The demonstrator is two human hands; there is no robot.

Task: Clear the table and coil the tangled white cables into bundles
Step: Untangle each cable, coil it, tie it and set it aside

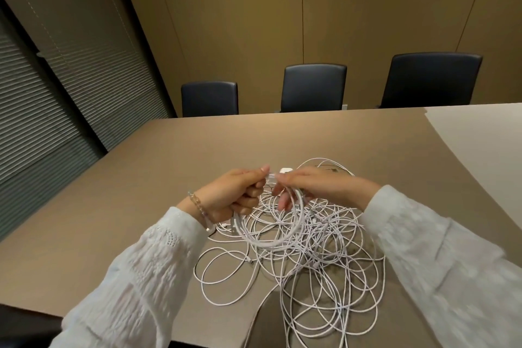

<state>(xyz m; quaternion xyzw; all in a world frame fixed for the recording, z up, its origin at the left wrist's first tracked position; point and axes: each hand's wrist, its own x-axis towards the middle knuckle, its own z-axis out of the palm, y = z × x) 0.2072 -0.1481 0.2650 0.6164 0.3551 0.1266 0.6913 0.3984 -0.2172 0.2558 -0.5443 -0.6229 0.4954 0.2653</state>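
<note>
Here, brown desk [158, 167] runs wide; far edge lies ahead under three dark chairs [313, 87], left edge slants down beside the slatted blinds [42, 110], near edge cuts across bottom left. Bare desk surface lies left of and beyond the cables; a paler panel [480, 138] occupies the right corner. Tangled white cables [319, 251] sprawl in loose loops at centre, running off the bottom of view. Both hands are raised above the tangle, knuckles nearly meeting. Left hand [234, 192], beaded bracelet at wrist, fingers curled in a closed grip round a coiled bundle [271, 234] that hangs down in a ring from the fist, thumb tip pressing a strand on top. Right hand [305, 183] comes in palm down, thumb and forefinger pinching the same cable just beside the left thumb, other fingers draped over the bundle's upper arc. A small white plug [285, 170] shows just behind the fingertips. Both sleeves white, textured.
</note>
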